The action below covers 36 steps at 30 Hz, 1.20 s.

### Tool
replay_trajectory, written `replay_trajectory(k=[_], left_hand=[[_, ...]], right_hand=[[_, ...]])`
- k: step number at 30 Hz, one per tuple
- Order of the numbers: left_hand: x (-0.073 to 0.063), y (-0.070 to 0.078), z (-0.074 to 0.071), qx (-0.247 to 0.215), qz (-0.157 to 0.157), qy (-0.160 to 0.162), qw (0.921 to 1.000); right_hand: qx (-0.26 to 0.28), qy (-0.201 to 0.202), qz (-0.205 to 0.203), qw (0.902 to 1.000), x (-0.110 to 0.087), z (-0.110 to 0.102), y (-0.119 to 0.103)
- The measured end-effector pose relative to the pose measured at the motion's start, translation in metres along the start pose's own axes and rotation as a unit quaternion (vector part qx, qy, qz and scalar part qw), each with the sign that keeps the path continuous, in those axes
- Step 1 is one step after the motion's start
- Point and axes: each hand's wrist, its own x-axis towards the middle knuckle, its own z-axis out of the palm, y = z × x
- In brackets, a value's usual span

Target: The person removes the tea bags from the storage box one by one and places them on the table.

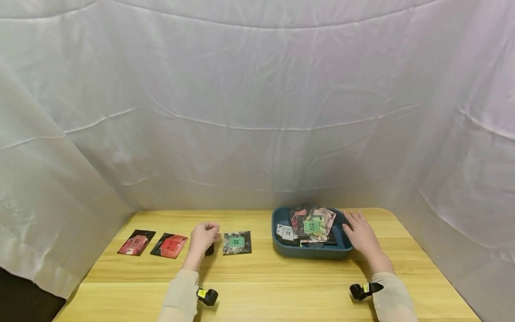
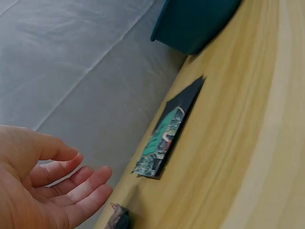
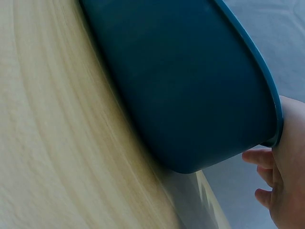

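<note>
In beige sleeves [image 1: 183, 286] nearest the head camera, hovering with left hand [image 1: 204, 235] above a dark packet [image 1: 209, 251], left of a green-labelled packet [image 1: 237, 243] on the bench [image 1: 273, 286]. From left wrist, curving fingers [image 2: 100, 176] loosely, apart from both packets. From right wrist, gripping the blue basin [image 3: 186, 90] at right with right hand [image 3: 291, 181].

Packet labels [image 1: 172, 244], green and red, dark lettering [image 1: 236, 242] too small to read

Free gap between green-labelled packet [image 1: 236, 243] and blue tub [image 1: 311, 253], tub obstructing rightward
</note>
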Motion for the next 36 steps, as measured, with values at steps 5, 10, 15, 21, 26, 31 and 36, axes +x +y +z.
replay_trajectory(k=[5, 10, 15, 21, 26, 31, 36], left_hand=[[-0.003, 0.009, -0.004, 0.004, 0.001, 0.009, 1.0000], [-0.004, 0.017, -0.005, 0.000, 0.009, 0.010, 0.9999], [-0.009, 0.029, -0.001, -0.006, 0.036, 0.011, 0.9993], [-0.012, 0.043, 0.006, -0.032, 0.050, 0.006, 0.9982], [-0.013, 0.053, 0.018, -0.063, 0.058, -0.011, 0.9963], [-0.012, 0.063, 0.036, -0.080, 0.070, -0.034, 0.9938], [-0.012, 0.074, 0.056, -0.090, 0.077, -0.046, 0.9920]], right_hand=[[0.000, 0.001, 0.001, 1.0000, 0.000, 0.001, 0.000], [-0.003, 0.003, 0.000, 1.0000, 0.000, 0.001, 0.001], [-0.003, 0.002, 0.000, 1.0000, 0.000, 0.000, 0.000], [0.000, -0.004, 0.005, 1.0000, -0.001, 0.000, 0.000], [0.002, -0.005, 0.008, 1.0000, -0.001, 0.001, 0.001], [0.001, -0.001, 0.006, 1.0000, 0.000, 0.001, 0.002], [0.004, -0.004, 0.007, 1.0000, 0.000, 0.000, 0.001]])
